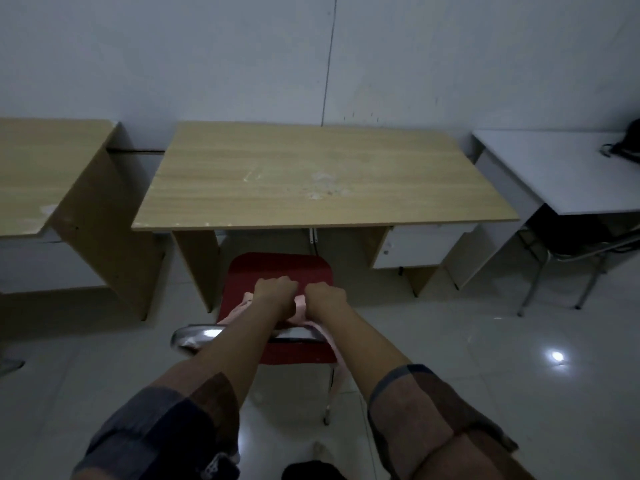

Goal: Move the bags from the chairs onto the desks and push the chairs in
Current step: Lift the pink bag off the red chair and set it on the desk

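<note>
A red chair [280,268] with a chrome frame stands pulled out in front of the middle wooden desk [322,174]. A pale pink bag [300,306] lies on the seat, mostly hidden under my hands, and its strap hangs down the chair's right side. My left hand [275,289] and my right hand [323,299] both grip the pink bag, fingers curled, side by side above the seat.
Another wooden desk [45,168] stands at the left. A white desk [561,174] at the right carries a black bag [627,143], with a dark chair [568,244] tucked under it. The floor is glossy tile; a wall runs behind the desks.
</note>
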